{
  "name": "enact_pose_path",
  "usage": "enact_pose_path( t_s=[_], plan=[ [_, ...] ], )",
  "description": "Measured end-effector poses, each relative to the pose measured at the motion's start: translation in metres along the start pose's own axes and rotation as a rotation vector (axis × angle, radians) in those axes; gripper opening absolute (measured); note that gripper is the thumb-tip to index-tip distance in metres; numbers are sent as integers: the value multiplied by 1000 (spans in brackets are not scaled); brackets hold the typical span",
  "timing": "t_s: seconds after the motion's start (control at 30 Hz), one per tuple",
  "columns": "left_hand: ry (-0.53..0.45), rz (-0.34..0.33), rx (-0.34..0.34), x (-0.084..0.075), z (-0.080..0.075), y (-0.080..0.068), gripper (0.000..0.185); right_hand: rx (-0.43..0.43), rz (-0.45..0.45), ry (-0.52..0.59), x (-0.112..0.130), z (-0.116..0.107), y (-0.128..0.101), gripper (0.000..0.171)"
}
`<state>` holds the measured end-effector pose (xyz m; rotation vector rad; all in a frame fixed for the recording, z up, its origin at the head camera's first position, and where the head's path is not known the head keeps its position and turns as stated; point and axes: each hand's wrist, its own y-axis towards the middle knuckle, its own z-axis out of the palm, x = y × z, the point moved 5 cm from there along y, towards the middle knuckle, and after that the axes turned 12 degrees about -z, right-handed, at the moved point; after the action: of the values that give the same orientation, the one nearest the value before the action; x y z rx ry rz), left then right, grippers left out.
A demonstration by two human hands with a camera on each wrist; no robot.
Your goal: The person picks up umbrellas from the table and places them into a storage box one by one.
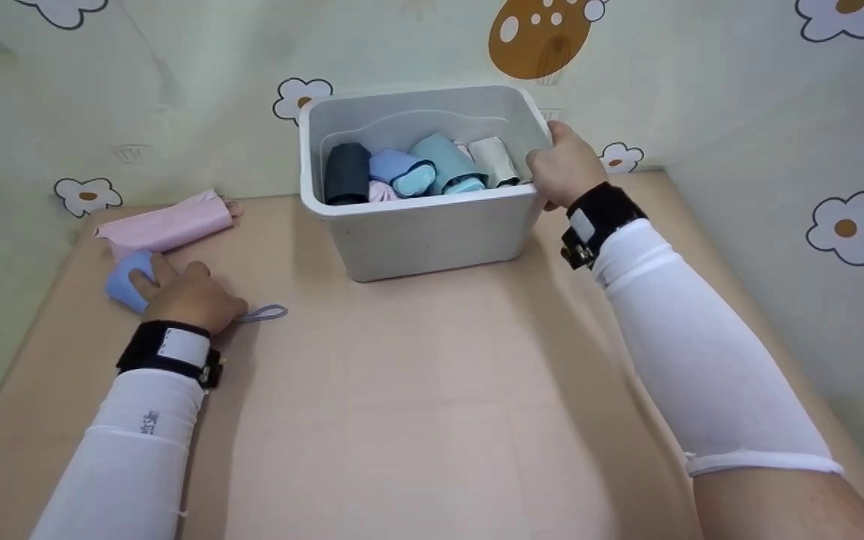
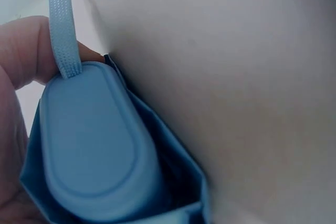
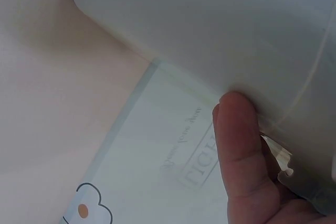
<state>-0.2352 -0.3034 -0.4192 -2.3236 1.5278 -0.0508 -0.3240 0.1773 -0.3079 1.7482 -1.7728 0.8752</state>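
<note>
On the left of the table, my left hand holds a blue compact folding umbrella, its fingers spread over the cloth. A loop strap sticks out by the thumb. In the left wrist view, the umbrella's smooth oval handle end shows inside its fabric, the strap rising from it. My right hand grips the right rim of a light grey bin; in the right wrist view a finger presses the outer wall. Inside the bin lie several rolled bundles, including a black one and a teal one.
A pink rolled bundle lies just beyond the blue umbrella, near the table's back left. Behind the tan tabletop rises a pale wall covering printed with flowers, close behind the bin. It also runs along both sides.
</note>
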Motion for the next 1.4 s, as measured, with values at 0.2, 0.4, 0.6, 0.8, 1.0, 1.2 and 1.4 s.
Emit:
enact_pose_path(
  t_s=[0.2, 0.4, 0.6, 0.8, 1.0, 1.2, 1.4],
  plan=[
    [0, -17, -13, 1, -1, -3, 67, 1, 1, 10, 0, 1, 1, 68],
    [14, -51, 32, 3, -3, -8, 76, -2, -17, -16, 0, 0, 0, 69],
    [-14, -64, 56, 8, -4, -13, 82, -6, -15, -16, 0, -1, 0, 68],
    [-80, -65, 38, 14, -6, -15, 81, -5, -18, -17, 0, 0, 0, 67],
    [-181, -141, 55, 25, -10, -19, 89, -7, -11, -17, 0, 0, 0, 68],
    [-221, -153, 17, 29, -19, -25, 85, 2, 9, 8, 0, 1, 0, 68],
    [-248, -112, -48, 20, -29, -35, 81, 0, -5, 5, 0, 0, 1, 68]
  ],
)
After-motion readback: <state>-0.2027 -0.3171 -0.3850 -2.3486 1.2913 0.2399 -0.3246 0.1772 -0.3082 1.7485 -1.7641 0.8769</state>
